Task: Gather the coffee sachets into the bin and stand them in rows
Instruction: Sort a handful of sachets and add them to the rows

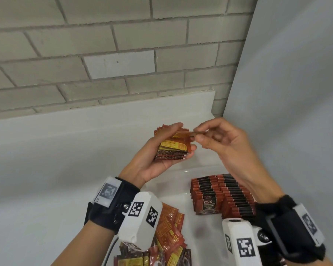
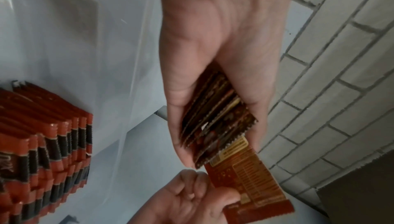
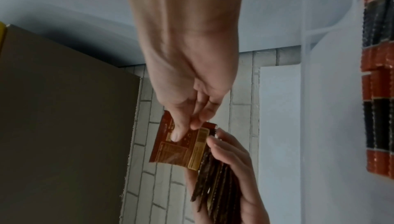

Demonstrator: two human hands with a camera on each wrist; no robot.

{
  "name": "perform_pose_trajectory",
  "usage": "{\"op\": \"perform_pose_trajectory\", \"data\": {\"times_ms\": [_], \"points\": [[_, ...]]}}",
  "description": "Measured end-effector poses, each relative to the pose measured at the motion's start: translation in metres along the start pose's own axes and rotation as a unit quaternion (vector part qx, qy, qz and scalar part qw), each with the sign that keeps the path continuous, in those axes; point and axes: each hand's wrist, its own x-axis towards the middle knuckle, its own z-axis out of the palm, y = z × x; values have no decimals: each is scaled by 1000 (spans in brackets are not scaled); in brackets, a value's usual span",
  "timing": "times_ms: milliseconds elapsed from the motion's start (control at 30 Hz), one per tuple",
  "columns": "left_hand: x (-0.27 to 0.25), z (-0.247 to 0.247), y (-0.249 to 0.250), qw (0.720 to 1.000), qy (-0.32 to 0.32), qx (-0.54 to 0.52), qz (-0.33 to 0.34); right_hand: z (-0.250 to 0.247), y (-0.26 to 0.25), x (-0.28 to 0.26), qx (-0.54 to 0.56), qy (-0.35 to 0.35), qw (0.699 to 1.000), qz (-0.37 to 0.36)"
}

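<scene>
My left hand is raised above the clear bin and grips a stack of red-brown coffee sachets between thumb and fingers; the same stack shows edge-on in the left wrist view. My right hand pinches a single sachet by thumb and fingers, its edge touching the top of the stack. That single sachet shows its yellow label. Inside the bin, rows of standing sachets fill the right side.
A loose heap of sachets lies at the bottom near my left wrist. A grey brick wall stands behind, a pale panel to the right. A brown cardboard box appears in the right wrist view.
</scene>
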Motion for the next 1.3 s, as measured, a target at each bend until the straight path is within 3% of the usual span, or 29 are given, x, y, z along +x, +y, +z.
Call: {"op": "perform_pose_trajectory", "data": {"times_ms": [167, 300, 367, 467, 567, 800, 933, 1000, 1133, 1300], "points": [[3, -4, -2, 1000, -8, 13, -8, -2, -1, -3, -23, -55, 998, 11], [2, -1, -1, 999, 23, -3, 45, -6, 2, 0, -9, -14, 999, 41], [3, -2, 0, 997, 34, -8, 73, -8, 1, 2, 77, 13, 993, 93], [4, -1, -1, 993, 42, -10, 108, -6, -4, 0, 154, -30, 969, 190], [3, 0, -3, 991, 28, -19, 133, 1, -3, -3, 87, -64, 969, 224], [3, 4, -4, 990, 31, 9, 136, -8, -3, 2, 91, 10, 971, 223], [3, 5, -2, 992, 52, -13, 115, -33, -26, 0, -50, 5, 976, 214], [4, 3, -2, 992, 57, -39, 108, -43, -40, -5, -150, -53, 961, 226], [6, 5, -6, 993, 45, -57, 97, -43, -43, -16, -324, -182, 893, 254], [5, 8, -10, 994, 52, -42, 88, -33, -26, -23, -445, -240, 823, 259]]}}
